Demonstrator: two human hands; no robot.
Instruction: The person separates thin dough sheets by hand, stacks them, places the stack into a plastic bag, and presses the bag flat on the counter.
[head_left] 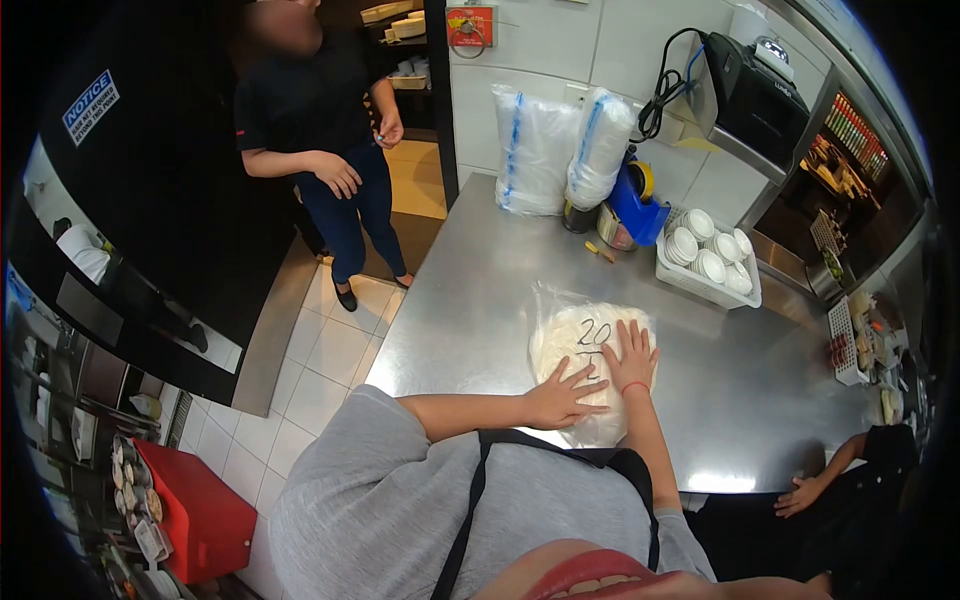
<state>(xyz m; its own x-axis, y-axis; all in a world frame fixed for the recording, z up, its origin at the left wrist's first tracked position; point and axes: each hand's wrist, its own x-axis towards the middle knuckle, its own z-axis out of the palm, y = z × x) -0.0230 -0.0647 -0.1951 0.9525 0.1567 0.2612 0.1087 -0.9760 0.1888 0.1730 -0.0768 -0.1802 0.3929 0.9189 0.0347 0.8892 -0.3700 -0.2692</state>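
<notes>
A clear plastic bag (577, 340) filled with something pale lies flat on the steel table (450, 290), with "20" and further marks written on it in dark ink. My left hand (566, 395) rests on the bag's lower left part, fingers spread. Higher up, on its right side, my right hand (632, 358) lies flat with its fingers apart and a thin red band at the wrist. Both palms press on the plastic and neither is closed around anything.
Plastic-wrapped packs (537, 150), a blue tape dispenser (632, 205) and a basket of white lids (705, 290) stand along the back. A black printer (750, 90) is above. One person (330, 130) stands at the left; another person's hand (797, 497) is at the right.
</notes>
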